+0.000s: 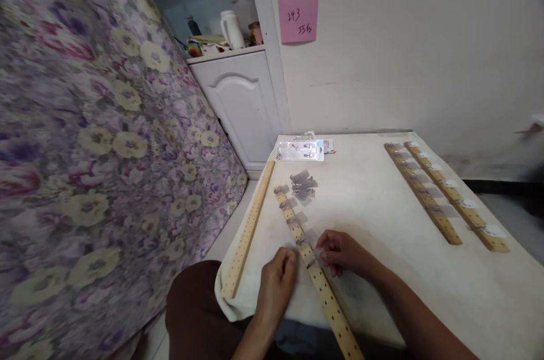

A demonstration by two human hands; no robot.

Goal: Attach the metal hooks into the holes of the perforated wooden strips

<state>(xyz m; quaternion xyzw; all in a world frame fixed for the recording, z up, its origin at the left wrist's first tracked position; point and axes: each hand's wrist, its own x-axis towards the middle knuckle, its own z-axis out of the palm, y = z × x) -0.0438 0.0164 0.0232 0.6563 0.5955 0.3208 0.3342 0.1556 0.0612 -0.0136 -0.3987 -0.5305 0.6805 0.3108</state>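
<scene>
Left of the wooden strip (pixel 325 295), the left hand (pixel 276 279) was clenched (contents, if any, hidden); right of it, the right hand (pixel 345 253) apparently pinched a clear tag (pixel 319 258). Attachment seemed underway; the next move called for alignment.

the right hand (pixel 342 252) could pass rightward over bare cloth (pixel 365 195) until two wooden strips (pixel 424 195) intervene.

we see smooth, pale wood with a matt face in the middle strip (pixel 326 295) and the leftmost strip (pixel 249 229); thin, faintly shiny metal in the clips (pixel 301 241); clear, glossy plastic in the blister pack (pixel 297 151). we find matt cloth over the tabletop (pixel 361 195), soft-looking printed cloth in the curtain (pixel 106 178), matt paper in the note (pixel 298 14), smooth paint on the cabinet door (pixel 244 108).
</scene>
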